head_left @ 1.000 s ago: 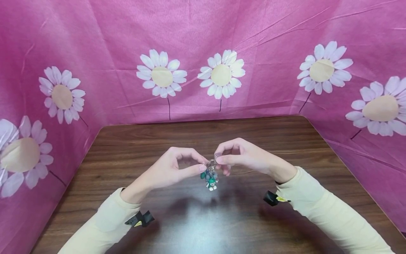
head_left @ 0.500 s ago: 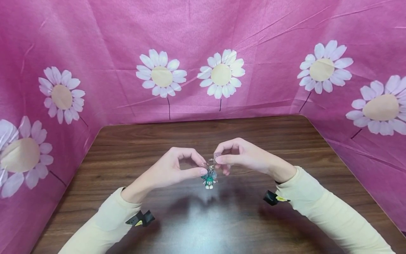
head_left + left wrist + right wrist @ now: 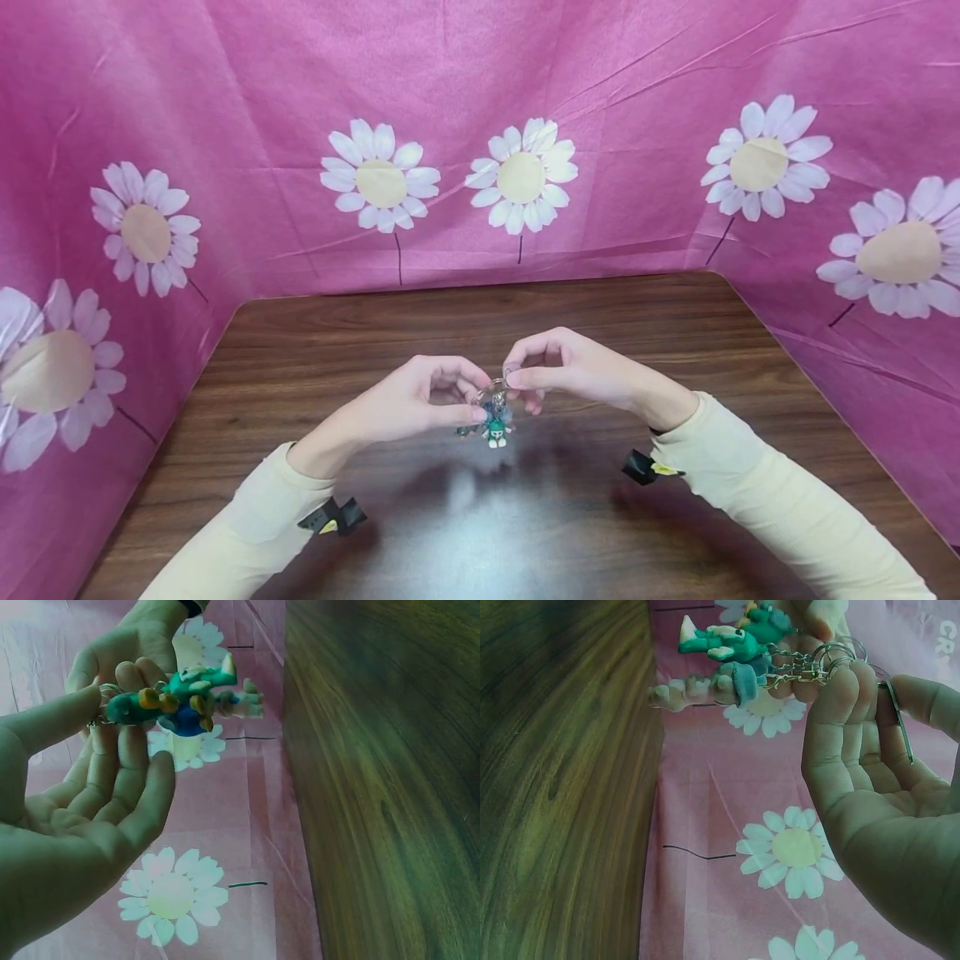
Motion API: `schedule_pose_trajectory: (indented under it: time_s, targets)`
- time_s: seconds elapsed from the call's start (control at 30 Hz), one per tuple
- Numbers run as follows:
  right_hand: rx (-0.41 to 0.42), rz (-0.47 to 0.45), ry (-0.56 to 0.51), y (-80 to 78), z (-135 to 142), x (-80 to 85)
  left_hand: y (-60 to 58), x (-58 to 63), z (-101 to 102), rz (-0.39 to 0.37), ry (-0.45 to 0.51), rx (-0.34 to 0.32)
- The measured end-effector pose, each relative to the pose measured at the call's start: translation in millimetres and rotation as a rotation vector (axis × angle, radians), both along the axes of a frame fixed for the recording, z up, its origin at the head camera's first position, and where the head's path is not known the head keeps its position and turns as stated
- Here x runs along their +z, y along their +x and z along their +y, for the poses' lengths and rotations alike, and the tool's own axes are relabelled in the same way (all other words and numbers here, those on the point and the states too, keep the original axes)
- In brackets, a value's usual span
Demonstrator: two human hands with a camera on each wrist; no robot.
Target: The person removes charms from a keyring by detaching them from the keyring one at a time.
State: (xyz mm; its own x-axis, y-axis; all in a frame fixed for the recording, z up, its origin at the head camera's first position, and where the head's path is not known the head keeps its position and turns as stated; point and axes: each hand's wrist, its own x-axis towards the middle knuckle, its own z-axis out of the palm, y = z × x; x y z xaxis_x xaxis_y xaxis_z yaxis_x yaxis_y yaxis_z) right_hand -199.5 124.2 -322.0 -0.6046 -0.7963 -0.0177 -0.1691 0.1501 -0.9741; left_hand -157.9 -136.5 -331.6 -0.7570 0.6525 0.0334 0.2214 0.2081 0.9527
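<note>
Several small figurine keychains (image 3: 497, 432) hang between the hands above the table. In the right wrist view, a green figure (image 3: 739, 643) and a pale one with a blue-grey top (image 3: 705, 688) dangle on short chains (image 3: 799, 669) from metal rings (image 3: 838, 654). My left hand (image 3: 397, 404) pinches near the rings from the left; one green figure (image 3: 126, 708) lies close to its thumb in the left wrist view. My right hand (image 3: 585, 367) pinches a larger metal loop with a thin straight bar (image 3: 900, 724) between thumb and fingers. Fingers partly hide the rings.
A brown wood-grain table (image 3: 360, 325) lies beneath the hands. Pink cloth with white daisies (image 3: 450, 67) encloses its back and both sides. Black wrist cameras (image 3: 333, 517) sit on the cream sleeves (image 3: 757, 483).
The left hand's fingers have shifted and spread slightly, and one figure now shows left of the others near the left thumb. The hanging figures have turned; the right hand has barely moved.
</note>
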Motion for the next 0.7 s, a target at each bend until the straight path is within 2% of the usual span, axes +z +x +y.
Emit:
schedule_pose_trajectory:
  time_s: [0.2,0.4,0.53,0.7]
  targets:
    - [-0.013,-0.005,0.011,-0.8,0.2,-0.7,-1.3,-0.6,-0.5,-0.115,0.006,-0.038]
    - [-0.026,-0.034,0.016,-2.6,0.7,-4.4,-2.6,-2.2,-3.0,-0.111,0.010,-0.045]
    - [-0.037,-0.062,0.014,-3.9,0.7,-6.6,-3.1,-2.1,-4.9,-0.097,0.014,-0.017]
    - [-0.055,-0.068,0.017,-5.4,0.6,-7.3,-3.5,-1.6,-6.1,-0.096,0.055,0.061]
